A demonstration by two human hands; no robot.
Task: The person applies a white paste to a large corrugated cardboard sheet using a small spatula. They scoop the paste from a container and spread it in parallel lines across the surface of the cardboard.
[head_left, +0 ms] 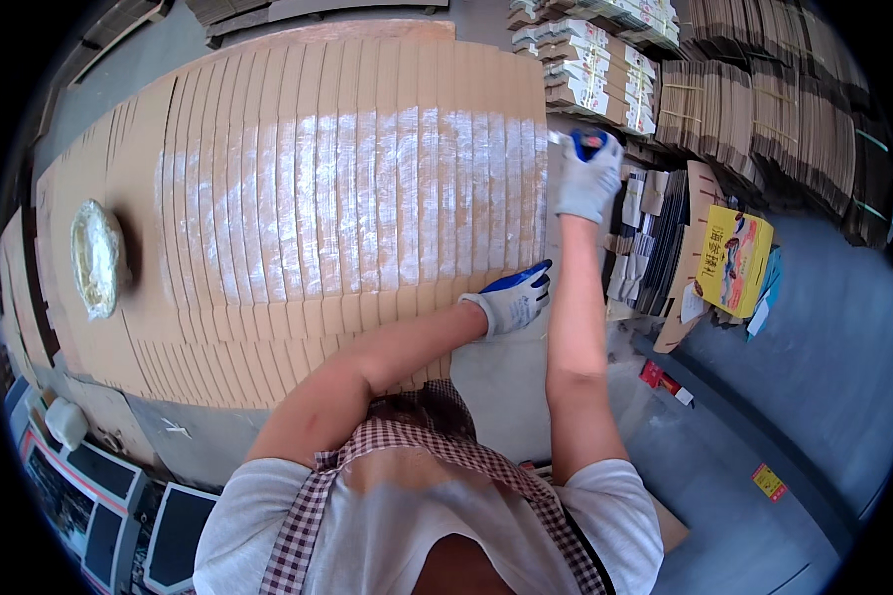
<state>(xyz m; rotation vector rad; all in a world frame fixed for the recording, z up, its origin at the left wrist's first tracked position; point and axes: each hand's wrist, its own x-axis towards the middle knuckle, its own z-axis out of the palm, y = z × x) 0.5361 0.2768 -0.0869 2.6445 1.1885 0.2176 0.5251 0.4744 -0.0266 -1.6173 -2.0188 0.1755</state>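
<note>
Overlapping cardboard sheets [367,79] are fanned out across the table in front of me. A glossy white coating [357,203] covers a broad band of them. My right hand [588,178], in a white glove with blue finger coating, is closed around a small tool [558,137]. A pale flat end sticks out to its left and a bit of red shows at the fingers; its exact kind is unclear. It is just past the sheets' right edge. My left hand [511,301], gloved alike, lies at their near right edge with fingers stretched out, holding nothing.
On the left a bowl [97,260] lined with clear film stands on cardboard. Bundled flattened cartons [764,109] are stacked at the far right, beside printed white carton stacks [595,74]. Nearer right are dark folded pieces [655,238] and a yellow box [736,260].
</note>
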